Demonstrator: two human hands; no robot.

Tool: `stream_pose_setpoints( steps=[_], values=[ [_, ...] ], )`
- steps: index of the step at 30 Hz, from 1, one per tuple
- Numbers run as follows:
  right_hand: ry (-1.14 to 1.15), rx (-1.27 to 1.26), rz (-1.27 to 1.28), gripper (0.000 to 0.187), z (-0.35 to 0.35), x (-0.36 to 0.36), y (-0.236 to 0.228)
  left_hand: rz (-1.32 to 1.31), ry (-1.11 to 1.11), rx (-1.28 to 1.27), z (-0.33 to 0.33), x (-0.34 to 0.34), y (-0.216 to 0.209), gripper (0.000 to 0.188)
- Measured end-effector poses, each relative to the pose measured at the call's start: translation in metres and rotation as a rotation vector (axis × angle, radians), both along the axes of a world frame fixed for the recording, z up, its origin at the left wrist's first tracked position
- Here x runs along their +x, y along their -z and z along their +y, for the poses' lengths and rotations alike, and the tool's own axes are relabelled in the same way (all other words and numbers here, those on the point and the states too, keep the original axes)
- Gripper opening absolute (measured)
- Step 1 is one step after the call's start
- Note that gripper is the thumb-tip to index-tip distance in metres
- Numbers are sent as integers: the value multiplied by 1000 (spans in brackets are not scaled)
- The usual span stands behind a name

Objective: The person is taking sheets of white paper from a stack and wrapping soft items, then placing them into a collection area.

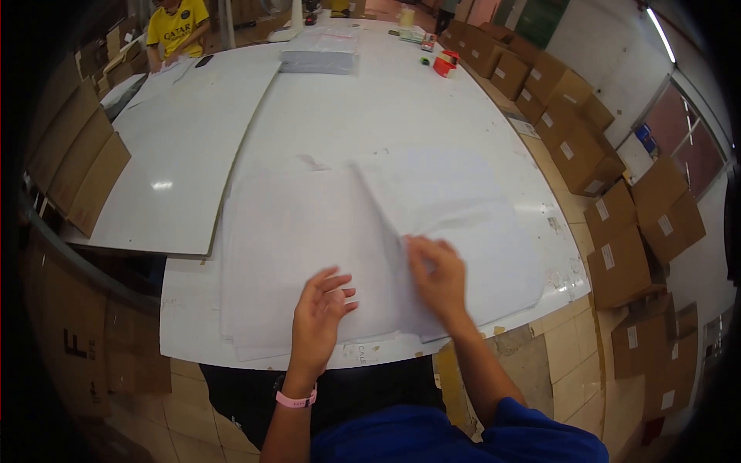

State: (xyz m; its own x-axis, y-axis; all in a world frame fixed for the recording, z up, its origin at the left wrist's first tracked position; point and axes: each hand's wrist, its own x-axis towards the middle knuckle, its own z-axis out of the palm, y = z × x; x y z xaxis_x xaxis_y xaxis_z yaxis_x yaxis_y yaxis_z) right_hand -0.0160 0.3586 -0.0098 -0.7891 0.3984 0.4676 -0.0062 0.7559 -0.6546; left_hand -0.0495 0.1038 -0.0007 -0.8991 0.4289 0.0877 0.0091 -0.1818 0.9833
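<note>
on the surface [309, 116], i see the left paper stack [297, 231]. at this stack's right side, the right hand [440, 278] pinches a white sheet [391, 197] by its edge, apparently to hold it raised. over the stack, the left hand [316, 312] hovers, grip empty, fingers loosely curled.

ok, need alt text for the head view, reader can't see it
The right hand pinches the edge of a large white sheet over a white table, while the left hand is open over white sheets beside it. Brown cartons line the right; a person in yellow is at upper left.
</note>
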Motion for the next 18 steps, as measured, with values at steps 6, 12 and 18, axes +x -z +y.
stream_pose_setpoints(
  steps=[6, 12, 18],
  values=[
    [-681, -110, -108, 28, -65, 20, -36, -473, -33, 253, 19, -15, 4, 64],
    [9, 206, -157, 37, 54, 33, 1, -511, -236, 371, -23, -19, 9, 45],
    [29, 240, -348, 51, 73, 52, 19, -472, -332, 241, -69, -16, 5, 40]
  ],
)
